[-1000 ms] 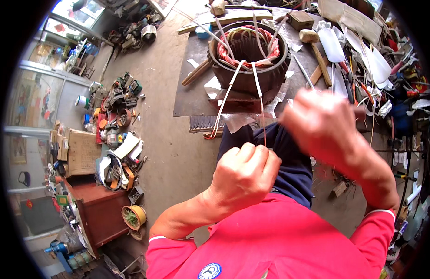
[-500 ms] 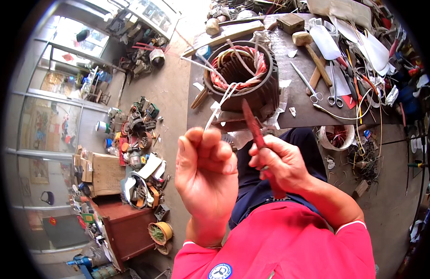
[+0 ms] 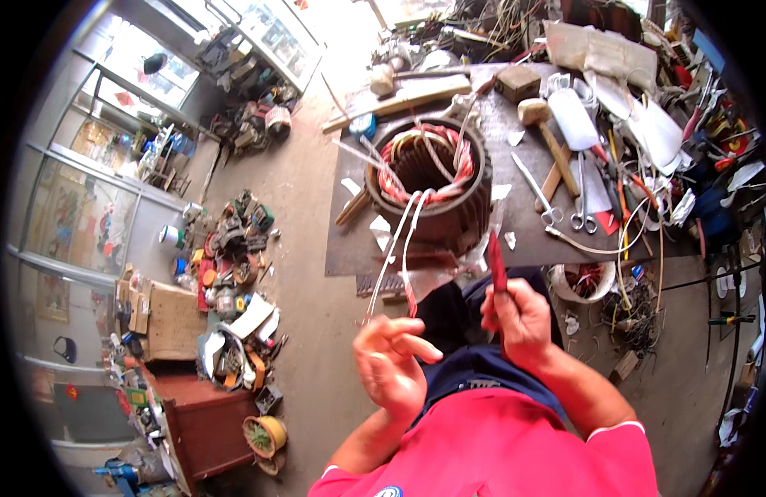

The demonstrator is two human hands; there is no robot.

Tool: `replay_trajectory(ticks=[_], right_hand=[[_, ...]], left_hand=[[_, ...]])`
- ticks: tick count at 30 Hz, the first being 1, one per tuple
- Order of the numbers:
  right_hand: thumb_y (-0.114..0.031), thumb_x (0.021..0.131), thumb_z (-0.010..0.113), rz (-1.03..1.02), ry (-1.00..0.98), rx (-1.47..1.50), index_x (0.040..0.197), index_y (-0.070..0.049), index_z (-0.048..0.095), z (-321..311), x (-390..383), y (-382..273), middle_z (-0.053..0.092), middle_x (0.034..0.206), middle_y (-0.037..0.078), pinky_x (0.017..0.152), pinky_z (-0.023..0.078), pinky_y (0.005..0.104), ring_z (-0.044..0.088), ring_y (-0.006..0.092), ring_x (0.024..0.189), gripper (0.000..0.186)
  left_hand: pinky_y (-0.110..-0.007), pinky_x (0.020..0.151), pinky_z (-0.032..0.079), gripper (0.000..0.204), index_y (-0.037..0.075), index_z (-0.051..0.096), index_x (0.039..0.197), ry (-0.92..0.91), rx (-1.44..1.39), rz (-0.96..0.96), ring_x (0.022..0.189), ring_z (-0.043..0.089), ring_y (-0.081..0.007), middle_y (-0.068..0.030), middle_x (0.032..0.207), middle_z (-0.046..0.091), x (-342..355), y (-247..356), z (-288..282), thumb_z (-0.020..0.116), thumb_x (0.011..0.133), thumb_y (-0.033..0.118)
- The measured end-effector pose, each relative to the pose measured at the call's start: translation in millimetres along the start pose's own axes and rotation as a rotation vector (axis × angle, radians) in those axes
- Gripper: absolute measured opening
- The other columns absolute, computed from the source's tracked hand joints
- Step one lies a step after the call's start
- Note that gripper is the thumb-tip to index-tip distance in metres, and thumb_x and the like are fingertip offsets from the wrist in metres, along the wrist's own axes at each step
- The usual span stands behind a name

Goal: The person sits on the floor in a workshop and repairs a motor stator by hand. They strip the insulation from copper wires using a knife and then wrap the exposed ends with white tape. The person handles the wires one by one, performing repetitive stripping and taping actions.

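Note:
A motor stator (image 3: 466, 207) with a dark round housing stands upright on the bench. Red-and-white bound windings (image 3: 391, 184) ring its bore. Two pale lead wires (image 3: 406, 240) hang from its near rim toward my left hand (image 3: 391, 364). That hand is loosely open, fingers partly bent and apart, just below the wire ends; whether a fingertip touches one I cannot make out. One lead has a reddish section near its end. My right hand (image 3: 522, 323) is closed around a narrow, pointed red knife (image 3: 496, 263), tip upward, right of the leads and apart from them.
On the dark bench (image 3: 350, 240) lie a wooden mallet (image 3: 553, 141), scissors (image 3: 583, 195), longer scissors (image 3: 534, 184), a wooden bar (image 3: 399, 106) and a blue tape roll (image 3: 363, 124). A white bucket (image 3: 582, 282) stands below its right side. Cluttered parts and a cardboard box (image 3: 172, 319) are leftward.
My left hand has lowered away from the stator, its fingers loosening from the leads, which now hang apart. My right hand has shifted slightly right and down, turning the knife more upright.

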State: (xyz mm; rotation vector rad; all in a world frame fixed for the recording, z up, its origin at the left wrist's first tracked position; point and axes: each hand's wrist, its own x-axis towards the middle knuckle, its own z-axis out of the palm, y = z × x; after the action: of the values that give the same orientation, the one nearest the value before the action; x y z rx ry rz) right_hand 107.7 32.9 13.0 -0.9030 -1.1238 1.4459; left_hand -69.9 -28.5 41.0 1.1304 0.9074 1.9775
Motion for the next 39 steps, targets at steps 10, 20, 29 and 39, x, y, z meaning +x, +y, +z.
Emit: replay_trajectory(ticks=[10, 20, 29, 39], right_hand=[[-0.02, 0.11, 0.055, 0.195, -0.022, 0.102, 0.113, -0.002, 0.062, 11.4, -23.0, 15.4, 0.069, 0.088, 0.004, 0.06, 0.051, 0.0226, 0.065, 0.0092, 0.069, 0.02], [-0.022, 0.11, 0.056, 0.257, 0.017, 0.071, 0.113, -0.002, 0.063, 6.1, -29.0, 13.1, 0.07, 0.089, 0.005, 0.062, 0.054, 0.0244, 0.067, 0.0112, 0.071, 0.021], [-0.021, 0.11, 0.056, 0.229, 0.046, -0.083, 0.118, -0.002, 0.063, -23.4, -28.5, 13.9, 0.068, 0.092, 0.003, 0.071, 0.054, 0.0244, 0.065, 0.0091, 0.078, 0.022], [-0.002, 0.087, 0.07, -0.577, -0.223, -1.02, 0.104, -0.002, 0.066, -4.0, -2.4, -64.7, 0.062, 0.076, 0.009, 0.057, 0.052, 0.0362, 0.065, 0.0246, 0.066, 0.017]], left_hand=[[-0.036, 0.088, 0.053, 0.012, -0.003, 0.066, 0.106, -0.053, 0.484, 0.374, 0.094, 0.066, -0.0228, -0.015, 0.103, 0.069, 158.8, -33.8, 30.4, 0.054, 0.103, 0.001], [-0.02, 0.055, 0.043, 0.047, -0.007, 0.062, 0.136, -0.175, 0.51, -0.007, 0.061, 0.054, -0.0037, 0.0009, 0.074, 0.063, 217.7, -17.6, 96.5, 0.074, 0.098, 0.019], [-0.027, 0.057, 0.05, 0.014, -0.004, 0.069, 0.106, -0.523, 0.491, 0.495, 0.065, 0.063, -0.0147, -0.0097, 0.082, 0.069, 113.3, -0.4, 48.6, 0.067, 0.092, -0.007], [-0.026, 0.06, 0.058, 0.021, -0.005, 0.07, 0.106, -0.374, 0.031, -0.283, 0.072, 0.071, -0.0195, -0.0184, 0.095, 0.073, 9.4, -0.8, -6.6, 0.072, 0.098, 0.014]])
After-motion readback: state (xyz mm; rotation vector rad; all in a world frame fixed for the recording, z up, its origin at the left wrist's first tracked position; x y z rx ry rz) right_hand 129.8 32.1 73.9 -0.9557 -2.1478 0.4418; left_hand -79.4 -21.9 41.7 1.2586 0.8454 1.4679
